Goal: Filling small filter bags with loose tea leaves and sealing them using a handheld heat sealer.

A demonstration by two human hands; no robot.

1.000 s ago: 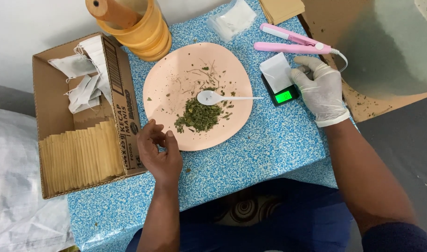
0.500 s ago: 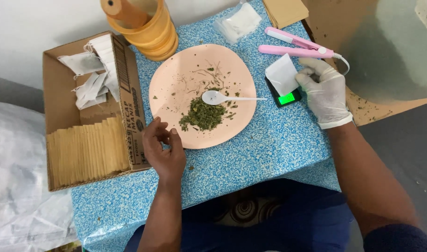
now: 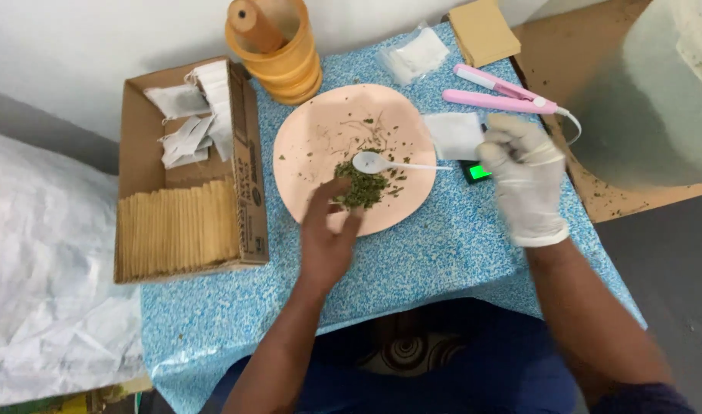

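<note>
The bare left hand (image 3: 328, 241) reaches onto the near edge of the pink plate (image 3: 313, 138), its fingers drawn together and pinching at the small heap of dried green herb (image 3: 362, 186) that lies just below the plate's middle; whether any herb is already caught between the fingertips cannot be told, since the hand is blurred. A white plastic spoon (image 3: 374, 162) lies on the plate at 12 o'clock from the heap, bowl to the left, handle pointing to 3 o'clock. The gloved right hand (image 3: 527, 180) sits off the plate at 3 o'clock, fingers curled around the edge of a small white paper sachet (image 3: 454, 134) resting on a pocket scale (image 3: 477, 172) whose display glows green. The step in hand looks like portioning: a pinch of herb gathered for the sachet on the scale. The next move calls for a firm pinch, a short carry towards 3 o'clock without shedding flakes on the blue speckled tablecloth (image 3: 443, 253), and the right hand holding the sachet mouth open and steady
</note>
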